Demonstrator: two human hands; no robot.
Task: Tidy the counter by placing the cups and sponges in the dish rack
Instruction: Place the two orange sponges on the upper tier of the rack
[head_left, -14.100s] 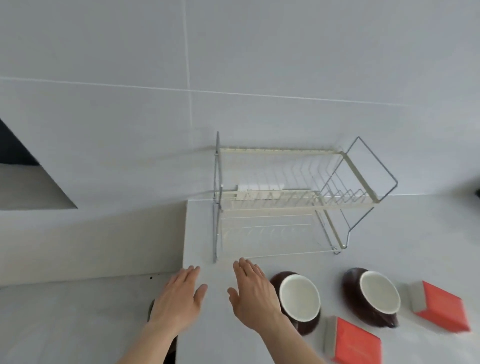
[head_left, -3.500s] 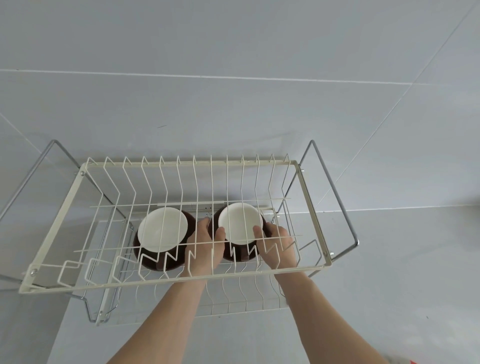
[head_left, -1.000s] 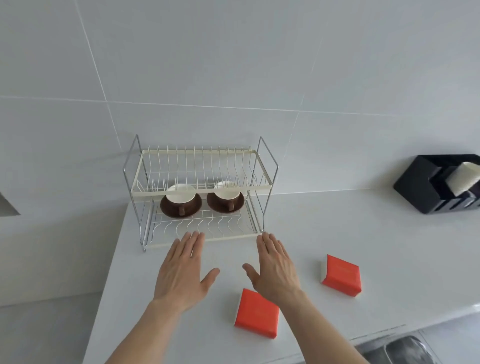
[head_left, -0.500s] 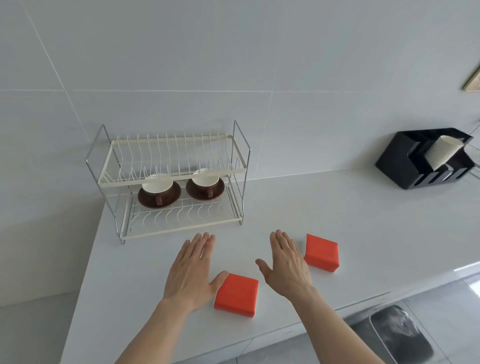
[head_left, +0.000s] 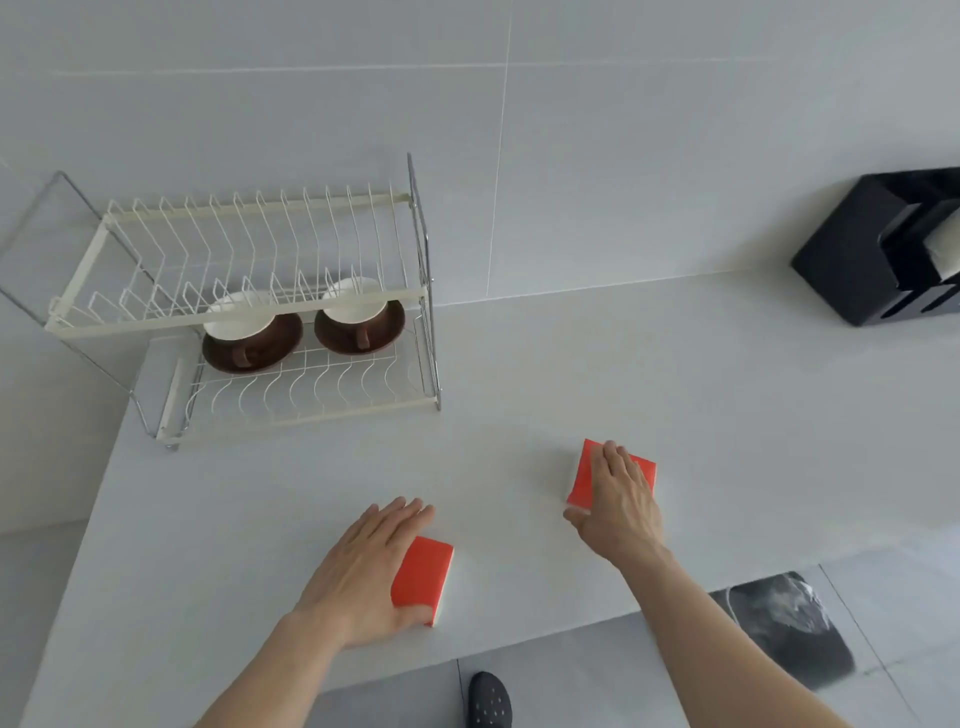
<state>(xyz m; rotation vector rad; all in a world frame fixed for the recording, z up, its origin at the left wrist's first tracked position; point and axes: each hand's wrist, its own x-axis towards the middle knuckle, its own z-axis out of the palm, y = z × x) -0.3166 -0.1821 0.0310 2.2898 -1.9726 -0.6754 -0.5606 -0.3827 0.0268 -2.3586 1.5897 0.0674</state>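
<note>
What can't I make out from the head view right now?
- Whether the left hand and right hand grip or just rest on the sponges: the hands cover them.
- Black holder: cut off by the right edge.
- Rear of both cups: behind the dish rack top-tier wires.

Orange-red sponges (head_left: 423, 571) with white edges, brown cups (head_left: 252, 340) white inside, cream-and-chrome dish rack (head_left: 244, 312), black holder (head_left: 872, 254).

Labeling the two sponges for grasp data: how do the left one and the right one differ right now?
The left sponge lies nearer the counter's front edge; the right sponge lies farther back. The left hand covers the left one's left side, the right hand most of the right one's top. Both are orange with a white layer, flat on the counter.
</note>
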